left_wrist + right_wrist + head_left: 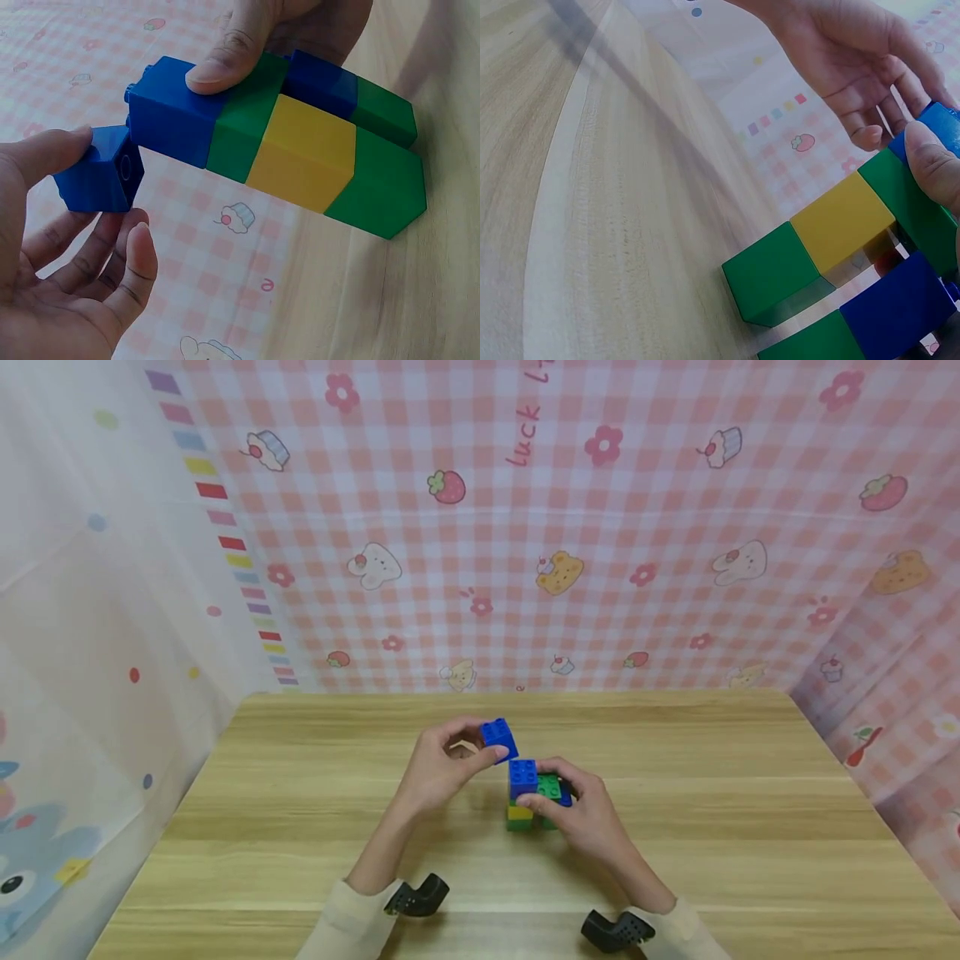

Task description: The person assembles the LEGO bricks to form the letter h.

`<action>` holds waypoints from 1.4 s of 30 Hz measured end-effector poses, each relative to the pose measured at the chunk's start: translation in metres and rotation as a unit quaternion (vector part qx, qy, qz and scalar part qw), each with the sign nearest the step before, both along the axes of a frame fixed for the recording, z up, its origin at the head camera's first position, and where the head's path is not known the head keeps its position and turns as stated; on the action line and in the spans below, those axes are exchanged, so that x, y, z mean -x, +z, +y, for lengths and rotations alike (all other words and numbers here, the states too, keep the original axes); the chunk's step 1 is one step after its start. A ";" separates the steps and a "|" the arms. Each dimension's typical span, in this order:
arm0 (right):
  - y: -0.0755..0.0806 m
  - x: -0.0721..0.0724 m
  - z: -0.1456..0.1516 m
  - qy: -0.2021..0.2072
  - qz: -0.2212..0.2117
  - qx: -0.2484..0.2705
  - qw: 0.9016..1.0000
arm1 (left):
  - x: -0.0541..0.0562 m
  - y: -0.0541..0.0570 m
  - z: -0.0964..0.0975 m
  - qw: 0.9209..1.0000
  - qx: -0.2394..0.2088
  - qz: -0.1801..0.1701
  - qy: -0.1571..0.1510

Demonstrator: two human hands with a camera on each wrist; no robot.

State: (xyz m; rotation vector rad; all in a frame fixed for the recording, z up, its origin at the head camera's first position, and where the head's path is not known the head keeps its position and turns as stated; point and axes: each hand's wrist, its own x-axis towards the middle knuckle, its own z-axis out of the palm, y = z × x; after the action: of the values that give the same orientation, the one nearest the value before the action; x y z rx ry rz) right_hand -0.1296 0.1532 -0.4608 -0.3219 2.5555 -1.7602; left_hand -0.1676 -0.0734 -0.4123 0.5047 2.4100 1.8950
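My left hand (442,764) pinches a loose blue toy brick (498,737) between thumb and fingers, its hollow underside showing in the left wrist view. That brick is beside the studded end of the top blue brick (522,777) of a small stack. Below this come a green brick (249,120), a yellow brick (304,154) and a green bottom brick (382,184). A shorter column next to it has a dark blue brick (322,82) over a green one (386,109). My right hand (588,810) grips the stack near its top, the thumb across the blue brick.
The stack stands on a wood-grain table (300,827). A pink checked cloth (510,635) hangs along the table's back edge, and a pale printed cloth (112,593) hangs at the left. Each wrist wears a black camera mount (420,896).
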 end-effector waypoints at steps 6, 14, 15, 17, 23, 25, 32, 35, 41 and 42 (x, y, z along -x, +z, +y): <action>-0.001 0.000 0.000 0.000 0.003 0.001 1.000 | -0.005 0.003 0.004 0.999 -0.019 0.010 -0.028; -0.001 -0.001 0.000 0.000 0.001 0.005 1.000 | -0.009 0.003 0.010 0.998 -0.013 0.033 -0.060; -0.001 -0.001 0.000 -0.001 0.001 0.004 1.000 | -0.009 0.004 0.011 0.997 -0.011 0.035 -0.061; -0.001 0.000 0.000 -0.003 0.001 0.003 1.000 | -0.010 0.004 0.012 0.997 -0.008 0.043 -0.065; -0.001 0.000 0.000 -0.003 0.003 -0.001 1.000 | -0.011 0.005 0.013 0.995 0.004 0.063 -0.075; -0.001 0.000 0.000 -0.002 0.005 0.000 1.000 | -0.010 0.005 0.014 0.995 0.007 0.065 -0.076; -0.001 0.000 0.000 0.004 0.010 -0.001 1.000 | -0.010 0.005 0.013 0.994 0.008 0.067 -0.083; 0.000 0.000 0.000 0.004 0.009 -0.001 1.000 | -0.010 0.005 0.012 0.994 0.006 0.061 -0.089; 0.000 -0.001 0.000 0.003 0.017 0.001 1.000 | -0.011 0.004 0.012 0.994 0.004 0.046 -0.095; 0.000 -0.001 0.000 0.004 0.018 0.003 1.000 | -0.012 0.005 0.012 0.994 0.005 0.045 -0.095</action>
State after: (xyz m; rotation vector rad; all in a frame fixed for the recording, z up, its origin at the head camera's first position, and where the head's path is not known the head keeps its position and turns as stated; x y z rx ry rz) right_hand -0.1283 0.1532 -0.4611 -0.3675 2.5703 -1.7745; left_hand -0.1559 -0.0615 -0.4078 0.8055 2.3254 1.8178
